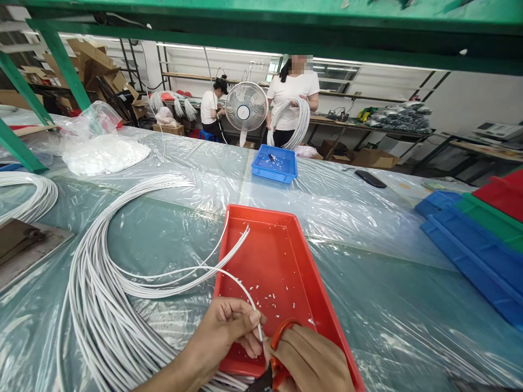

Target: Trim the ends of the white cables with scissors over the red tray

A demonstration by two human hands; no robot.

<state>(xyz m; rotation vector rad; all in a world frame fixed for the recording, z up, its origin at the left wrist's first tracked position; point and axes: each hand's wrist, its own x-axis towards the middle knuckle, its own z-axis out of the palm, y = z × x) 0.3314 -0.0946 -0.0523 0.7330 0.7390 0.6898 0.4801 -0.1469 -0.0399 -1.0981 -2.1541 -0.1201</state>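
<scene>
In the head view, a single white cable point(241, 282) is held near its end in the left hand point(235, 326), pinched between thumb and fingers above the near part of the red tray point(327, 305). An orange-handled tool point(283, 331) is gripped in the closed right hand point(312, 356); its dark working end is partly hidden, and whether the cable is touched by it cannot be told. The rest of the bundle point(96, 272) is laid in a curve on the plastic sheet point(379, 294) to the left, with several loose ends point(241, 239) resting over the tray.

The following risks are judged. The left fingertips could be nicked, since they are placed close to the tool. The cable could be damaged if the tool were closed at a slant or too hard. Neighbouring strands could be dragged if the cable were pulled. White scraps point(269, 297) could be spilled if the tray were knocked.
</scene>
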